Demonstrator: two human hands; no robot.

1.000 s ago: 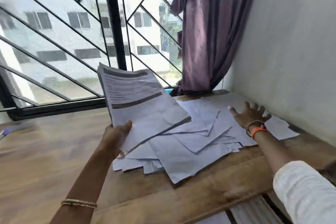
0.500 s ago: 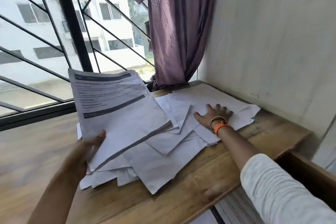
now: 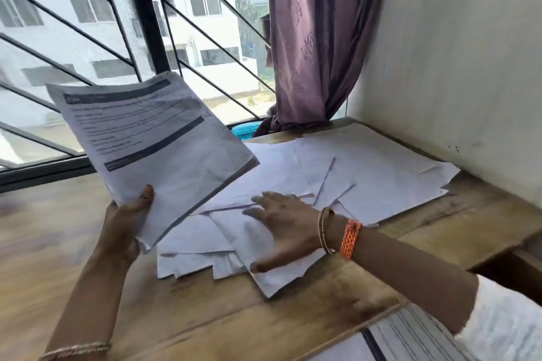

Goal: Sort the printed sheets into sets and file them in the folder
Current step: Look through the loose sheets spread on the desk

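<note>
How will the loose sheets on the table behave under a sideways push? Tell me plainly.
The loose sheets lie fanned and overlapping, so they would probably slide over each other and scatter, not move as one. They look thin and floppy, likely to buckle. The right hand rests spread on them, which should steady them.
</note>
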